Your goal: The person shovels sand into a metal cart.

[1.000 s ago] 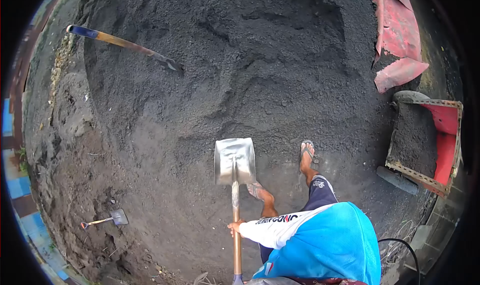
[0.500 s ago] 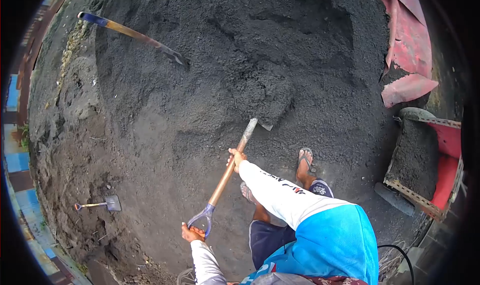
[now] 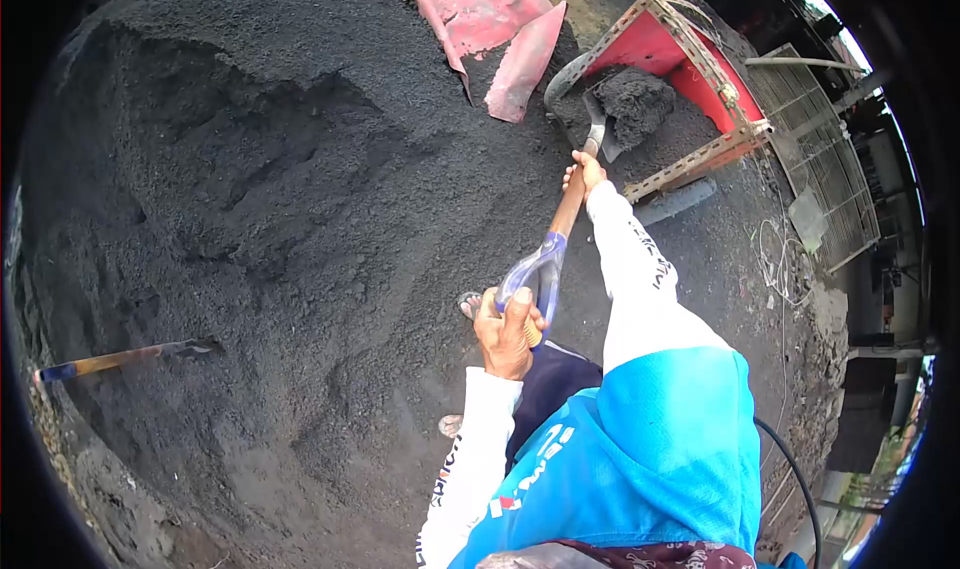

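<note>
My left hand (image 3: 505, 337) is closed around the purple D-shaped grip of a shovel (image 3: 569, 207). Further up the wooden shaft, close to the blade, my right hand (image 3: 587, 172) is wrapped around it. A heap of dark, damp-looking sand (image 3: 636, 104) lies on the blade and hides most of its metal. Blade and load overlap the inside of a red-walled cart (image 3: 690, 176) with a perforated metal frame, which has dark sand in it.
A large dark sand pile (image 3: 250, 169) fills the left. A second shovel (image 3: 120, 359) is stuck in it. Crumpled red sheet metal (image 3: 480, 14) lies behind the cart. To the right stand a wire grille (image 3: 815, 149) and loose wire (image 3: 780, 259).
My view and body have turned right. Both hands have carried the shovel from the sand pile to the cart, and its blade now bears a heap of sand.
</note>
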`<move>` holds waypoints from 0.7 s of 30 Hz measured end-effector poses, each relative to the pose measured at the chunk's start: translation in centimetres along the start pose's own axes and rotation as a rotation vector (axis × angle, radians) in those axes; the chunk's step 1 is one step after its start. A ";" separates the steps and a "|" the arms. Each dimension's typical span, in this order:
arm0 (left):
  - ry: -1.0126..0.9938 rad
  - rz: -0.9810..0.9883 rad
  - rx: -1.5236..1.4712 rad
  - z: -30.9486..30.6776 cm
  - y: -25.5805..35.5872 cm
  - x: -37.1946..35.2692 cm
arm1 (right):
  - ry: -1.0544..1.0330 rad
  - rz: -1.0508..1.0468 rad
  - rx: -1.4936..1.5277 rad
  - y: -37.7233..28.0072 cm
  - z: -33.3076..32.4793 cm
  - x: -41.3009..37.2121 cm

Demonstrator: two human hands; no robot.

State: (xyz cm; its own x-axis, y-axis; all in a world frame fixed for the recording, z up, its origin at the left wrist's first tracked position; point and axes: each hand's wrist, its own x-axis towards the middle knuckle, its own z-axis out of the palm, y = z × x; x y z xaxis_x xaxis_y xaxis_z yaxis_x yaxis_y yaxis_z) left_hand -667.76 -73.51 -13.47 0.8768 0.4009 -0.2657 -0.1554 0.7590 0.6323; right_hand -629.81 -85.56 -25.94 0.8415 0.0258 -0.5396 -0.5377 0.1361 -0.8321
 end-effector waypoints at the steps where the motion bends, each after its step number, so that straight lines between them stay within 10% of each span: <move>1: -0.066 -0.008 0.076 2.5 1.6 -1.0 | -0.028 0.076 -0.045 -2.3 0.0 -2.3; 6: 0.180 0.007 -0.235 -5.8 -1.3 -10.5 | -0.205 0.198 0.041 8.0 3.3 -5.4; 10: 1.010 -0.130 -0.440 -20.7 -10.8 -23.7 | -0.268 0.602 -0.197 31.2 5.7 -13.1; 15: 2.017 -0.352 -0.382 -19.9 -21.4 -54.4 | -0.327 1.147 -0.363 44.2 -0.3 -31.7; 21: 2.105 -0.340 -0.232 -18.7 -13.6 -47.1 | -0.302 1.201 -0.330 48.9 4.1 -23.9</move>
State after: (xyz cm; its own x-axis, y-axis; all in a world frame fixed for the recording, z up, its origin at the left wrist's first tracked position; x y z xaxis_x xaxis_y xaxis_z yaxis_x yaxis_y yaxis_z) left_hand -715.50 -93.09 -23.15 -0.7773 -0.0264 -0.6286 -0.3239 0.8733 0.3638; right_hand -675.99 -75.45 -53.18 -0.2233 0.1899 -0.9561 -0.9150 -0.3789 0.1384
